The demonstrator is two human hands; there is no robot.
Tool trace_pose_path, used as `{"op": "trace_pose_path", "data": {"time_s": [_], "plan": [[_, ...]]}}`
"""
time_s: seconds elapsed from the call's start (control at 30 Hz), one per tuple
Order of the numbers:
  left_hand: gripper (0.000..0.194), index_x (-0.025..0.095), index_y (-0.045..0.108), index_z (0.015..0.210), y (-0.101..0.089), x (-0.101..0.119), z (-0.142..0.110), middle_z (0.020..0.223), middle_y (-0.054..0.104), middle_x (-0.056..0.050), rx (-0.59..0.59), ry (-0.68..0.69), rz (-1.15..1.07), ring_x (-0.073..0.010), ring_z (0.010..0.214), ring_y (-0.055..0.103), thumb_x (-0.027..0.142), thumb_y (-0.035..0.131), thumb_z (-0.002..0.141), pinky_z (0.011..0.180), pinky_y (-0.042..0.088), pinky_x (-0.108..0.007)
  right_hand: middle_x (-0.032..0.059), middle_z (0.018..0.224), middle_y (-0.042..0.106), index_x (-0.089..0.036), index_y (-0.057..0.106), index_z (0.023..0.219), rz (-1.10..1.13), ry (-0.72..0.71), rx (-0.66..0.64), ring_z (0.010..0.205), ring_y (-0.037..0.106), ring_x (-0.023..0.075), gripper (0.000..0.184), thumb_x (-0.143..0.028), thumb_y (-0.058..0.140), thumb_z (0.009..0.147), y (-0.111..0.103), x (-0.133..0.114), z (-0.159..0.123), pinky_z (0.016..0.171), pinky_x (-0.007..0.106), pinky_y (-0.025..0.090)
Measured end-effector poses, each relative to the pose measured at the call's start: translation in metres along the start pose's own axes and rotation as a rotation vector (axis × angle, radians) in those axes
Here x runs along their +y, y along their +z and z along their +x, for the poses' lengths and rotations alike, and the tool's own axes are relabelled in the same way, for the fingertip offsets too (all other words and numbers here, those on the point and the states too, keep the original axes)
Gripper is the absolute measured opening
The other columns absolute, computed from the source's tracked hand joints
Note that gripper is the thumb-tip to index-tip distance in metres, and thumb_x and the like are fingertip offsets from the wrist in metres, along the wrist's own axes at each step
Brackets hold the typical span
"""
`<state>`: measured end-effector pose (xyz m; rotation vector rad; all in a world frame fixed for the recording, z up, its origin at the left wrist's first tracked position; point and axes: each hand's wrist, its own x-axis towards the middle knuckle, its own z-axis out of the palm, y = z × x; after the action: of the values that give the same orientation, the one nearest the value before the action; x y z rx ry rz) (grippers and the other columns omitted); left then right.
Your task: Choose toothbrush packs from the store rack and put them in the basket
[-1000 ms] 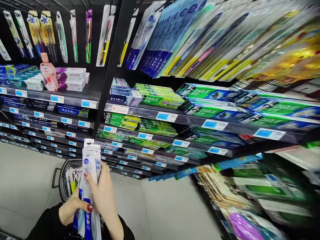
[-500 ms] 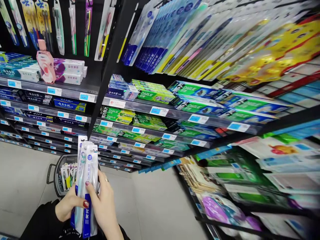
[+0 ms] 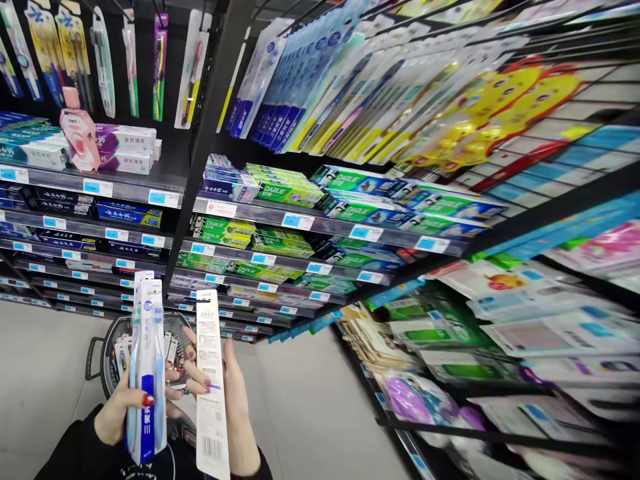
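Note:
My left hand [image 3: 114, 412] is closed around blue-and-white toothbrush packs [image 3: 147, 373], upright with their fronts towards me. Its thumb, with a red nail, presses across the front pack. To the right, my right hand [image 3: 237, 393] grips another toothbrush pack [image 3: 212, 400], turned so that its white printed back and barcode face me. Fingers of this hand curl round the pack's left edge. The two hands are apart. Below and behind them stands a dark basket [image 3: 106, 363] with packaged toothbrushes in it, partly hidden by the hands and packs.
Ahead, a shelf edge [image 3: 250, 212] bears several toothpaste boxes [image 3: 285, 185]. Hanging toothbrush packs [image 3: 300, 93] fill the rack above. A pink mouthwash bottle [image 3: 79, 137] stands at left. More racks with packaged goods [image 3: 425, 333] run along the right. Grey floor [image 3: 300, 413] lies below.
The packs, earlier held together by both hands, are now split. My right hand has moved rightward with one, its back now facing me; my left has shifted left. The view has shifted slightly.

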<state>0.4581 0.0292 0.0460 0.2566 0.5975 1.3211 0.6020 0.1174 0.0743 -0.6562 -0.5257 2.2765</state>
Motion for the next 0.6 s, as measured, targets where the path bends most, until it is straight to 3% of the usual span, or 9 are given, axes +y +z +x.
{"op": "trace_pose_path", "data": {"time_s": [0.07,0.2,0.37,0.5,0.6], "plan": [[0.047,0.016,0.061,0.101,-0.0048,0.0023,-0.0005,0.103,0.068,-0.01,0.016,-0.018,0.022,-0.0297,0.088,0.063,0.006,0.064,0.055,0.075,0.051,-0.047,-0.0011,0.068,0.046,-0.018,0.058,0.103,0.038,0.02,-0.06,0.04,0.012,0.0029,0.061,-0.067,0.048,0.068,-0.0048,-0.0012,0.0008,0.033,0.017,0.012],[0.055,0.017,0.057,0.108,-0.0067,0.0046,0.0007,0.097,0.069,-0.008,0.009,-0.042,0.045,-0.029,0.085,0.064,0.008,0.064,0.054,0.073,0.051,-0.042,-0.0041,0.066,0.04,-0.018,0.058,0.095,0.095,-0.022,-0.086,0.039,0.007,0.0022,0.043,-0.054,0.053,0.072,-0.0078,0.0009,0.0005,0.031,0.016,0.007],[0.049,0.015,0.061,0.102,-0.0028,0.0084,0.0031,0.095,0.068,-0.009,-0.043,-0.072,0.051,-0.0282,0.083,0.063,0.008,0.064,0.054,0.07,0.05,-0.042,-0.007,0.06,0.031,-0.018,0.058,0.091,0.102,-0.025,-0.096,0.038,0.004,0.0032,0.041,-0.054,0.044,0.078,-0.0068,-0.0026,0.0025,0.029,0.016,0.004],[0.041,0.014,0.065,0.094,-0.0029,0.0108,0.004,0.096,0.068,-0.009,-0.077,-0.099,0.033,-0.0276,0.084,0.063,0.007,0.064,0.054,0.073,0.05,-0.043,-0.0063,0.06,0.031,-0.018,0.058,0.089,0.056,-0.064,-0.082,0.039,0.007,0.0038,0.044,-0.058,0.043,0.077,-0.0046,-0.0055,0.0038,0.03,0.017,0.009],[0.044,0.015,0.064,0.095,-0.0037,0.0107,0.005,0.099,0.068,-0.01,-0.093,-0.072,0.032,-0.0286,0.084,0.063,0.007,0.065,0.053,0.071,0.051,-0.043,-0.0033,0.063,0.04,-0.018,0.059,0.093,-0.034,-0.137,0.012,0.039,0.021,0.0048,0.047,-0.058,0.043,0.076,-0.0011,-0.0045,0.0033,0.033,0.019,0.022]]}}
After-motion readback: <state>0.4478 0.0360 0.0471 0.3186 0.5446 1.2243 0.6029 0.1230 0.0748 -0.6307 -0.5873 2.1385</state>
